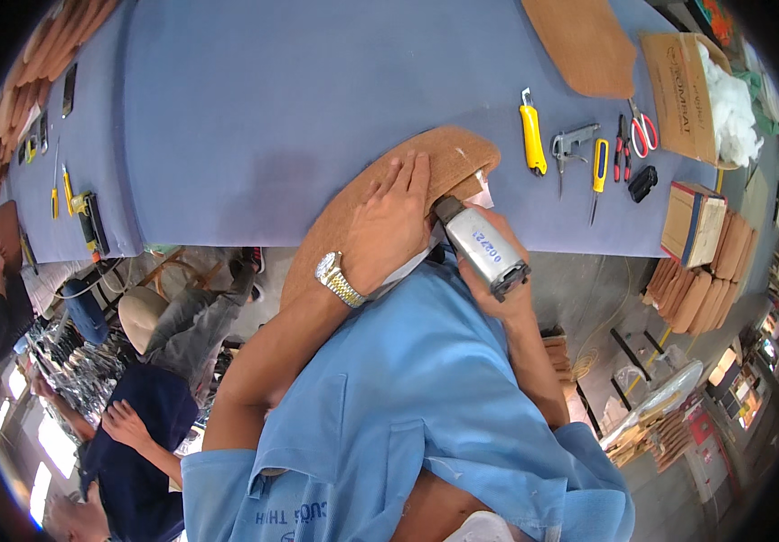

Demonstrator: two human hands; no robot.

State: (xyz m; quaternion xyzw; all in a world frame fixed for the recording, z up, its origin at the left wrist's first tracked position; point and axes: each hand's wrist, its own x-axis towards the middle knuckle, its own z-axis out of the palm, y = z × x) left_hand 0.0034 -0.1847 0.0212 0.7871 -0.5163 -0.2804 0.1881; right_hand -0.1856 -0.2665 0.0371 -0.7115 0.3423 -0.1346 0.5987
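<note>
brown woven panel [389,194], blue table cover [272,99], yellow knife [532,135], grey tool [484,248]

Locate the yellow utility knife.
In the head view, the yellow utility knife lies on the blue table, right of the brown pad, left of the metal air gun.

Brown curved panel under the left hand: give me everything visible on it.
The brown panel is a flat, elongated piece with rounded ends, tan-brown with a matte, fibrous look like felt or pressed board. It lies slanted across the near edge of the blue table, its lower part overhanging the edge toward the person. The left hand presses flat on it, fingers spread. The right hand holds a grey handheld power tool with its nose at the panel's right edge, beside a small pale scrap.
</note>
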